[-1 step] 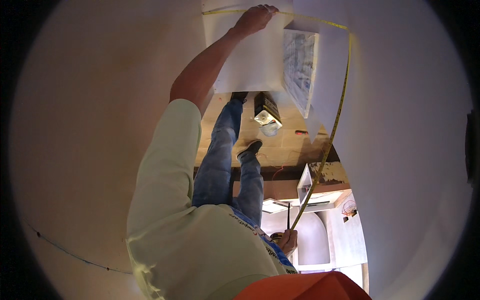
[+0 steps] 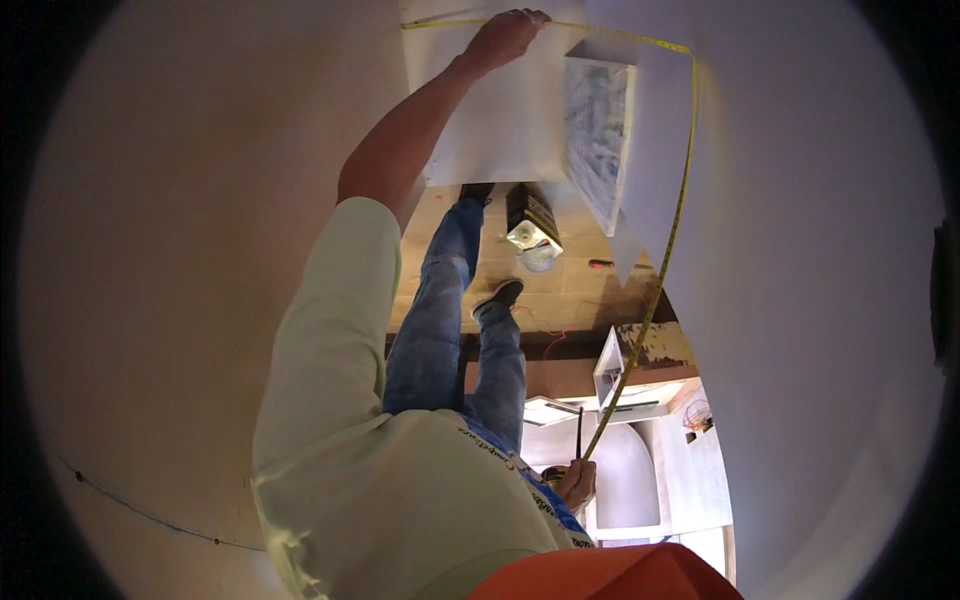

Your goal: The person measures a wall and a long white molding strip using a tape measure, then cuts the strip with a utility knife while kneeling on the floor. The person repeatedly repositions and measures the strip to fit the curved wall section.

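Item: yellow tape measure blade (image 2: 672, 250), drawn out in one long arc. Its long axis runs from my left hand (image 2: 505, 35) across a white panel (image 2: 500, 120), bends past the panel's far corner, then runs back to my right hand (image 2: 577, 482).

Left hand: arm stretched full, fingers pressed over the blade's far end, pinning it to the panel edge.

Right hand: tucked close to my body, closed around the blade's near end together with a thin dark stick (image 2: 579, 432), perhaps a pencil; the tape's case is hidden, so I cannot tell if I hold it.

Beside the panel: framed glazed unit (image 2: 598, 140).

Below the panel: tan floor (image 2: 560, 290) carrying a black-and-yellow box (image 2: 528, 212), contents not visible.
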Available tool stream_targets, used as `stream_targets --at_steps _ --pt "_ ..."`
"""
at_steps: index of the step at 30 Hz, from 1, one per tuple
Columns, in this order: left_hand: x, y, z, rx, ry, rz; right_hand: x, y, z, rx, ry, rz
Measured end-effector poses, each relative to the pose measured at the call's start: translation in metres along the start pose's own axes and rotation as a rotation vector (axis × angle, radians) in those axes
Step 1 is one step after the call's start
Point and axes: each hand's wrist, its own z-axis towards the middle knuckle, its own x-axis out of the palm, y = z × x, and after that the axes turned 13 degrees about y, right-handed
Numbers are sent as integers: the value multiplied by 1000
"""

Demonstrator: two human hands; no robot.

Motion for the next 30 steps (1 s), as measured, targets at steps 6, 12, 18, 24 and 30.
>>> stream_targets --at_steps 6,12,18,24,30 --pt "20 39 11 -105 57 112 -13 30 24 -71 5 19" --pt "15 87 16 66 -228 76 -30 25 34 -155 -41 19" --pt "-53 -14 1 -56 119 -231 -12 -46 11 -368 -155 -283" --pt "-32 12 4 -49 -7 -160 -27 -4 13 -339 -44 -232" --pt "-67 -6 34 65 -196 -99 -28 7 -8 -119 5 -175"
